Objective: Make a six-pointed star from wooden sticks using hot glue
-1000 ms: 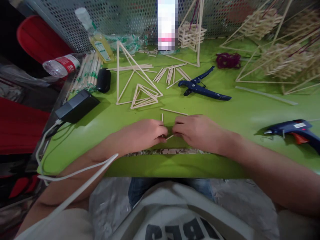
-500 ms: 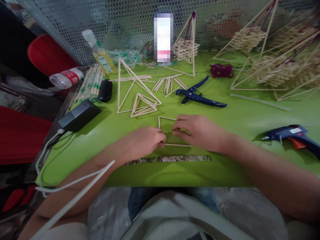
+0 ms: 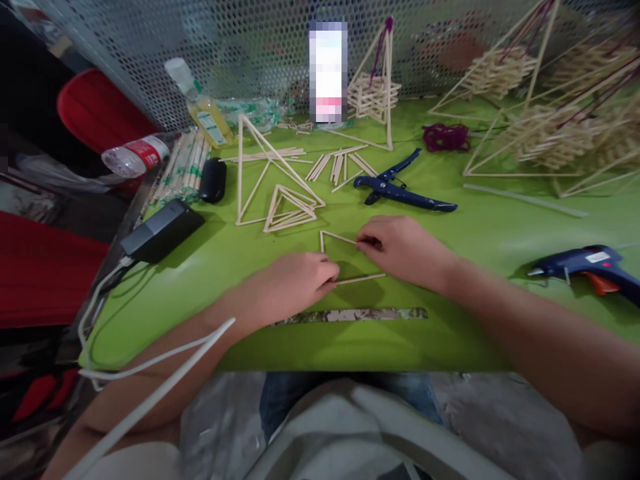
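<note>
In the middle of the green table, near its front edge, is a small frame of thin wooden sticks (image 3: 341, 238). My left hand (image 3: 307, 275) pinches its near-left corner, where the side stick and the lower stick (image 3: 363, 279) seem to meet under my fingers. The lower stick slants up a little to the right, its right end joined to nothing I can see. My right hand (image 3: 400, 245) has its thumb and fingertips closed on the right end of the upper stick. Just beyond lie small stacked stick triangles (image 3: 290, 212) and a larger stick pyramid (image 3: 240, 170).
Blue cutters (image 3: 395, 187) lie behind my right hand, a blue glue gun (image 3: 580, 263) to the right. Finished stick pyramids (image 3: 545, 140), purple yarn (image 3: 446, 137) and a phone (image 3: 329, 73) stand or lie farther back. At left are a black power bank (image 3: 163, 230) with cable and bottles (image 3: 207, 120).
My right hand has shifted slightly up and its fingers have closed on the upper stick's end. The lower stick has swung, its right end now higher. My left hand keeps its pinch.
</note>
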Available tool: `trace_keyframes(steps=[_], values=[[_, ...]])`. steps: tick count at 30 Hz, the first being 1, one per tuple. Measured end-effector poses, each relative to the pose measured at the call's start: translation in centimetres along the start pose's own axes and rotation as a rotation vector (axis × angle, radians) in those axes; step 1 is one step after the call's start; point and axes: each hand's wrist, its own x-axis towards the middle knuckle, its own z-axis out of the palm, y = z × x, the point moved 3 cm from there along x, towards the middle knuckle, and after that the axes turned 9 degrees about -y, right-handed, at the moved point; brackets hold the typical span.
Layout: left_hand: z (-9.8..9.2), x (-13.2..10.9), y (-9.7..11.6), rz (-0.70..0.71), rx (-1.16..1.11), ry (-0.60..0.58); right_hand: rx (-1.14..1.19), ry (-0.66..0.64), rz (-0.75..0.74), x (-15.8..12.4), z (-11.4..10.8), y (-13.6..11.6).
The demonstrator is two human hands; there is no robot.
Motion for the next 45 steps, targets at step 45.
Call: trace_keyframes(steps=[45], values=[[-0.02,0.06,-0.35,-0.024,0.013,-0.01,0.197,-0.071,0.065,-0.33,-0.5,0.16]])
